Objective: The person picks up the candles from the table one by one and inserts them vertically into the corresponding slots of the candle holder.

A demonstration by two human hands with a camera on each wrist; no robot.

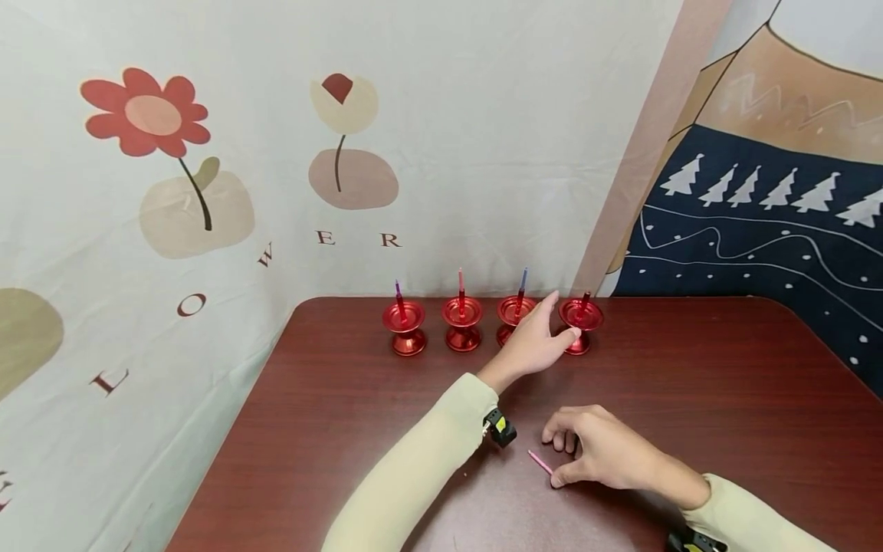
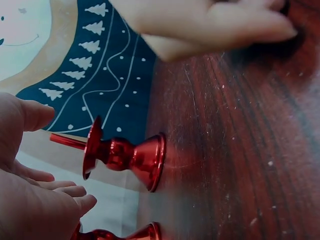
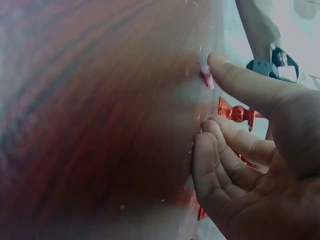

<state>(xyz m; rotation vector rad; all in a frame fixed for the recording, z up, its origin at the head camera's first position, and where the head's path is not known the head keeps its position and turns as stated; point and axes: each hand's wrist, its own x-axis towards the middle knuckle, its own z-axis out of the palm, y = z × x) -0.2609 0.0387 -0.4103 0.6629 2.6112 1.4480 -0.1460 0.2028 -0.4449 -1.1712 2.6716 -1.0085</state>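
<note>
A thin pink candle lies on the table in front of my right hand. The thumb is right at its near end, while the bent fingers stay apart from it, close over the tabletop. In the right wrist view, the candle shows beside the thumb tip, with a gap between thumb and fingers. My left hand reaches to the rightmost red candle holder, thumb and fingers spread around nothing. That holder's bare red socket points up between them in the left wrist view.
Left of that holder, three matching holders stand in a row along the back edge, bearing a purple candle, a pink-red candle and a blue candle. A printed cloth hangs behind the brown table.
</note>
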